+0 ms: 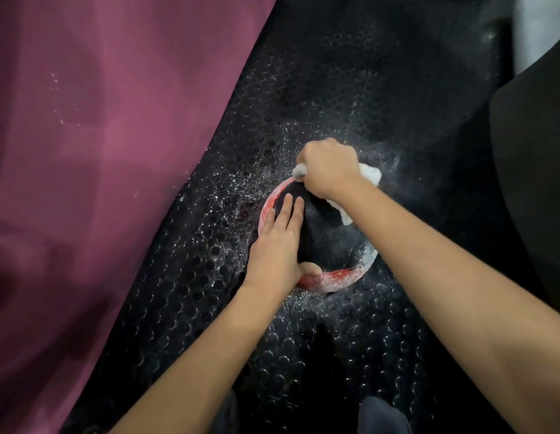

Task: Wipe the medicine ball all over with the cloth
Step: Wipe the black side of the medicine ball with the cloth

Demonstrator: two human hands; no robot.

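Note:
A black and red medicine ball (330,242), dusted with white powder, sits on a black studded rubber mat (350,89). My left hand (277,242) lies flat on the ball's left side, fingers straight and thumb spread below. My right hand (327,170) is curled over the ball's far top and grips a white cloth (371,175), which is bunched under the palm and sticks out to the right. The ball's far side is hidden by that hand.
White powder is scattered on the mat around the ball. A maroon padded surface (100,151) fills the left side. A dark object (535,183) stands at the right edge. My knees (382,415) show at the bottom.

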